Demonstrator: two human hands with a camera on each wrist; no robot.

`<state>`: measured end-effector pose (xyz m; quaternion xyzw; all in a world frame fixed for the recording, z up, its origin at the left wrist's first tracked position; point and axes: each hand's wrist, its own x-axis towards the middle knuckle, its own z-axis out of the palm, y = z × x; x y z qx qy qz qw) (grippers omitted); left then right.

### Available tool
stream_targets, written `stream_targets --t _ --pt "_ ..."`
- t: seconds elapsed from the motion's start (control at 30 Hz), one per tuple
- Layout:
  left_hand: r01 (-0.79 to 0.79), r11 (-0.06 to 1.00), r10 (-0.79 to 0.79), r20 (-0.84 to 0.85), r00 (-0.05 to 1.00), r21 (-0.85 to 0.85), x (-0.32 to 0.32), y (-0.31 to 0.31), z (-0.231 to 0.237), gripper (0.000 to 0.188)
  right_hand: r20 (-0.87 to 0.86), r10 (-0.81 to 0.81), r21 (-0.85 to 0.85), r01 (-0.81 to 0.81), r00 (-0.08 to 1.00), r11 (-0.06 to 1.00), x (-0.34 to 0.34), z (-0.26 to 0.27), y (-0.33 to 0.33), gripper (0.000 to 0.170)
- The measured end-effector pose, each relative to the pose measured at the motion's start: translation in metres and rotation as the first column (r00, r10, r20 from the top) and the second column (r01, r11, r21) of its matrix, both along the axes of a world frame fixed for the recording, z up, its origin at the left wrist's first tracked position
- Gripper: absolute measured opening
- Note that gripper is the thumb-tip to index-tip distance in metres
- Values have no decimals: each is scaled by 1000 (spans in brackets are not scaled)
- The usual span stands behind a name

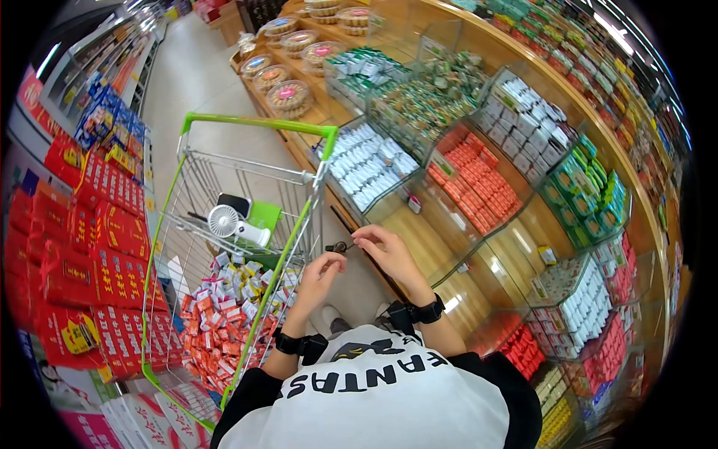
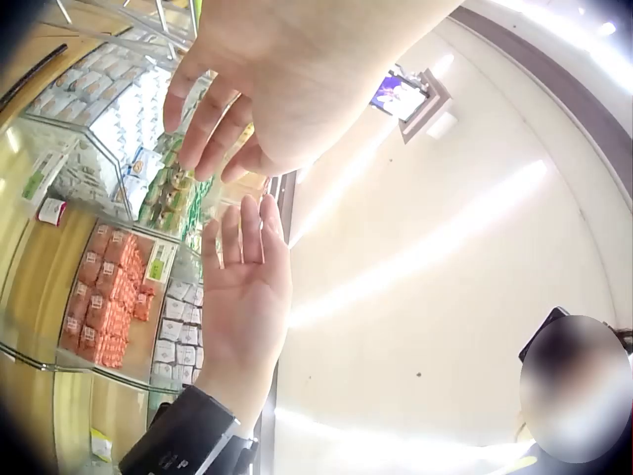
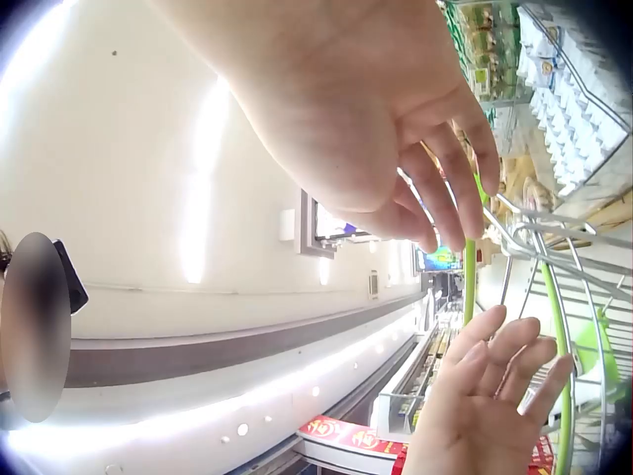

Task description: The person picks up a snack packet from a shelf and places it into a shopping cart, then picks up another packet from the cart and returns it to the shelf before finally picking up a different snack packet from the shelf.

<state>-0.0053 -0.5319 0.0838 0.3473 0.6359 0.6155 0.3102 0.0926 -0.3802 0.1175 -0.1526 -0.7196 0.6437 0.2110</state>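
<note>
Both hands hang in front of the body, just right of a shopping cart (image 1: 316, 213). My left hand (image 1: 320, 278) has loosely bent fingers and holds nothing in the left wrist view. Close by, my right hand (image 1: 390, 254) is palm inward with relaxed fingers, also holding nothing in the right wrist view. A small dark item (image 1: 338, 247) shows between the fingertips of both hands in the head view. Inside the cart lie a heap of small red-orange and white packets (image 1: 217, 333), a white handheld fan (image 1: 238, 225) and a bright green item (image 1: 263, 215).
Wooden shelving with clear bins runs along the right, holding red packets (image 1: 473, 183), white packets (image 1: 366, 165) and green packs (image 1: 587, 187). Round tubs (image 1: 289, 97) stand farther ahead. Red gift boxes (image 1: 112, 262) line the left. An aisle floor (image 1: 183, 71) stretches ahead.
</note>
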Motion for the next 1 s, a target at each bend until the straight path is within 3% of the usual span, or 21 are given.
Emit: stream_targets --t 0.17,0.43,0.6,1.0 --pt "95 995 -95 -19 995 -25 25 39 2 12 15 -117 102 115 993 988 40 0 28 15" --pt "279 960 -279 2 960 -20 62 97 10 13 -12 -287 1 287 958 958 97 -8 73 15" --pt "372 928 -372 22 928 -29 66 125 -2 14 -36 -423 96 425 905 900 120 -12 85 15" --pt "554 833 -554 11 833 -7 52 190 0 13 6 -613 131 607 790 784 129 -11 118 14"
